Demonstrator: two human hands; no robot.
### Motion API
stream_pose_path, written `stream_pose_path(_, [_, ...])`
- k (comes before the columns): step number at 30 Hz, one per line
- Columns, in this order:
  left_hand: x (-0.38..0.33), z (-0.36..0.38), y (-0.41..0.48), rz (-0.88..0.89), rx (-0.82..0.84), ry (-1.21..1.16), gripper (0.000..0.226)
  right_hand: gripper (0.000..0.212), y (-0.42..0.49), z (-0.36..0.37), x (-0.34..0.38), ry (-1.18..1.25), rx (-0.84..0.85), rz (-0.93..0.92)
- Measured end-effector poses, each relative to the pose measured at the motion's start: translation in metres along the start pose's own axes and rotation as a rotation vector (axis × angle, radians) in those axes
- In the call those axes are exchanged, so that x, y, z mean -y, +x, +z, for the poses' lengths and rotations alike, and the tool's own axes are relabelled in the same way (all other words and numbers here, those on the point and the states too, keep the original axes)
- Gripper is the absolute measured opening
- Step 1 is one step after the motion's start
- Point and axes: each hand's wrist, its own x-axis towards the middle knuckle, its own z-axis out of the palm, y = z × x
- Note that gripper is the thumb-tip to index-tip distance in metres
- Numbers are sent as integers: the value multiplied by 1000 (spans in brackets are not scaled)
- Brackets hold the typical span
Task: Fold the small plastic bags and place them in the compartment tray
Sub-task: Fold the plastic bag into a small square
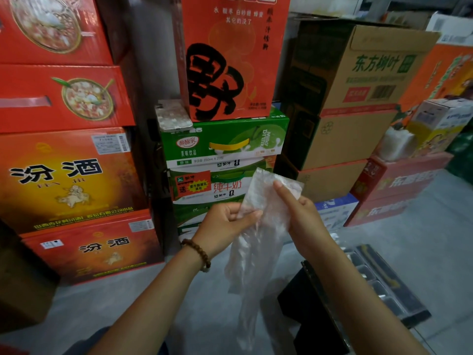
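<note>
Plastic bag (258, 252) up in air, left of compartment tray (407, 301), not touching it. Your left hand (225, 224) grips bag's middle. Your right hand (300, 213) pinches top part. Pull bag flat first. Then fold top down, edges even. Count: one bag, one tray, two hands.
</note>
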Motion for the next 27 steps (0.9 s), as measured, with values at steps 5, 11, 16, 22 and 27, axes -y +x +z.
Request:
stream_pose_path(5, [-1,-2,0,13,-39,47,7,35,3,-6,7,122,-72,29])
stream_pose_path(11, [-4,-5,-3,46,-89,100,7,38,5,-8,5,171,-28,87])
stream_pose_path(16, [-8,-11,-2,49,-115,74,5,45,13,-22,13,286,-108,26])
stream_pose_path(22, [-10,-15,-1,19,-128,-35,9,49,17,-38,22,349,-129,-15])
stream_pose_path(27, [-12,-14,1,-59,-85,-51,19,43,17,-42,23,340,-132,4])
